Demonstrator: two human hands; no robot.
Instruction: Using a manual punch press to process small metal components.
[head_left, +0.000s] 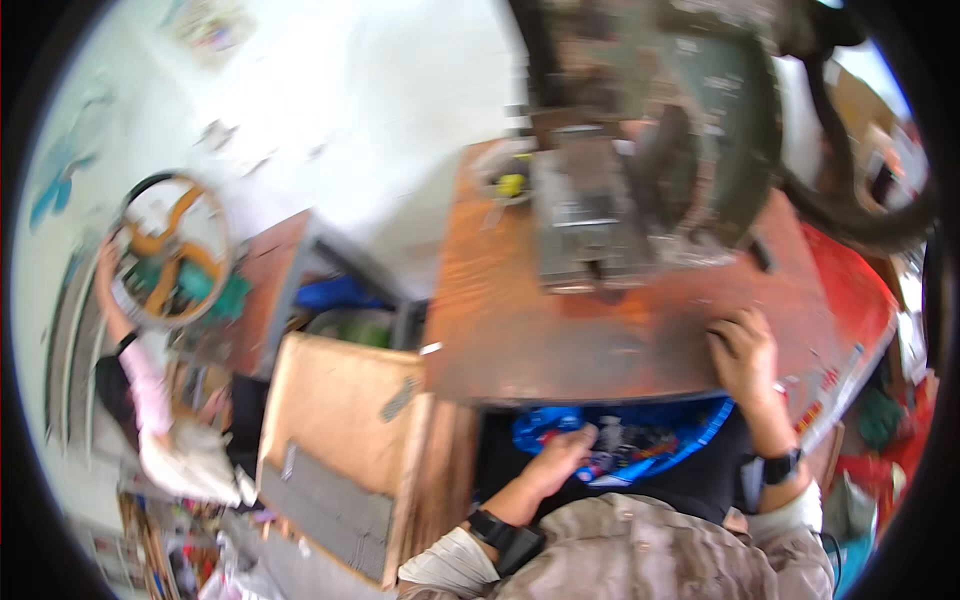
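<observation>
My left hand (560, 462) is at a blue plastic bag or basin (715, 425) on my lap, below the bench's front edge. Its fingers are curled in and the thumb lies on top; what they close on is hidden. Small mixed pieces (640, 438), too blurred to name, lie inside the blue container. On the front right of the rust-brown bench top (500, 340) rests my right hand (745, 352), fingers apart and bent down onto the surface, holding nothing. Beyond it stands a green machine (725, 130) with a metal block (590, 215) at its base.
A wooden tray (345, 375) with grey strips (335, 510) stands left of the bench. Farther left, another person's hand (107, 255) is at a yellow-spoked wheel (172, 250). A yellow item (512, 186) sits beside the metal block. A red surface (850, 285) adjoins the bench's right side.
</observation>
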